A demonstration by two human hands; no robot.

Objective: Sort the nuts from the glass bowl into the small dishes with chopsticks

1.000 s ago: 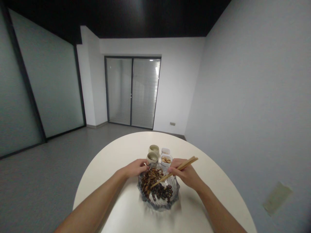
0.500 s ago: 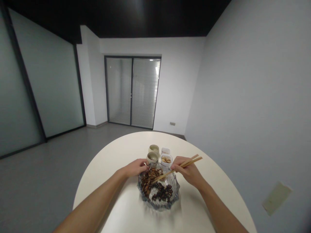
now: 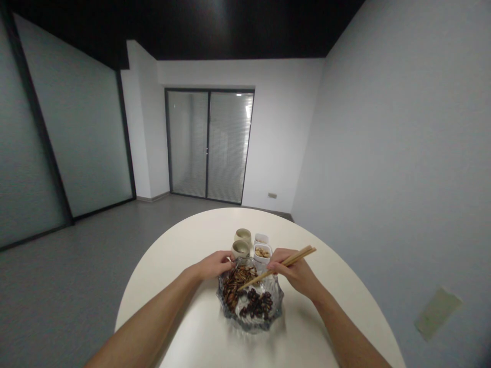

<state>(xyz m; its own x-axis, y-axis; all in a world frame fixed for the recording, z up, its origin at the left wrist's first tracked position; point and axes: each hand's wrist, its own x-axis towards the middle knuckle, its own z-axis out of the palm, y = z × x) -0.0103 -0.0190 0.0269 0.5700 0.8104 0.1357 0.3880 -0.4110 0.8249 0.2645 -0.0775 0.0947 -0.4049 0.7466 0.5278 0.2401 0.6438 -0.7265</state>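
A scalloped clear glass bowl point(image 3: 279, 301) stands before me on the table. Slender brown seed-like pieces point(image 3: 235, 282) fill its left and back part, and dark, rounder pieces point(image 3: 258, 305) lie in the front right part. My left hand point(image 3: 218, 265) grips the bowl's back left rim between thumb and fingers. In my right hand point(image 3: 289, 268), closed above the bowl's right rim, is a pair of wooden chopsticks point(image 3: 264, 276). Their tips point down left into the bowl, where brown and dark pieces meet. Whether anything is pinched between the tips is too small to tell.
Just behind the bowl are two pale green cups point(image 3: 241, 249), one behind the other. Right of them sit two small white dishes; the nearer dish point(image 3: 262, 247) holds light brown pieces. The round white table point(image 3: 172, 301) stands near a wall at right.
The chopsticks' back ends have drawn together, and their tips have shifted slightly left and down in the bowl. My left hand and the bowl have stayed put.
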